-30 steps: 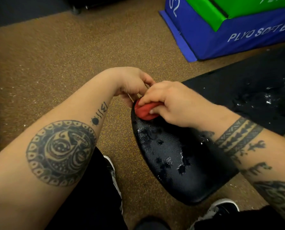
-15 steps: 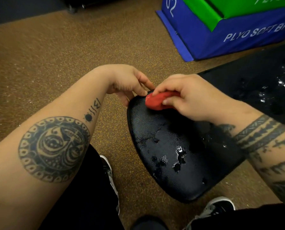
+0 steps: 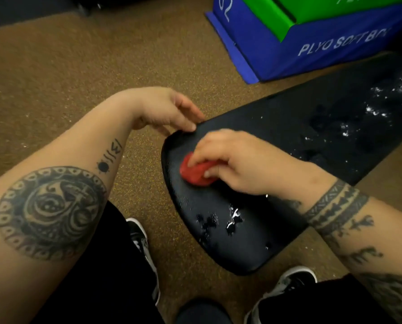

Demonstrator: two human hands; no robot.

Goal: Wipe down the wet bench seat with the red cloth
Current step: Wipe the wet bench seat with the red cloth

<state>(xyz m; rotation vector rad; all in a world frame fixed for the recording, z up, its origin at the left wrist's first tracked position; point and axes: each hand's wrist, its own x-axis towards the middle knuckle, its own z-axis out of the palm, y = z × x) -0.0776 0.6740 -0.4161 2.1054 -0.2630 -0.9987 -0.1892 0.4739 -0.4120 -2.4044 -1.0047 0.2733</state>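
The black bench seat lies in front of me, its textured pad dotted with water drops near the lower middle. A bunched red cloth is pressed flat on the seat's upper left part under my right hand, whose fingers and thumb grip it. My left hand rests at the seat's far edge, its fingertips touching the rim and its fingers loosely apart, holding nothing. Beyond the seat, the long black back pad also carries white wet patches.
A blue and green soft plyo box stands at the back right on the brown speckled floor. My two black-and-white shoes flank the seat's near end.
My right hand has slid the red cloth from the seat's far edge down and left onto the pad. The left hand has stayed at the far rim.
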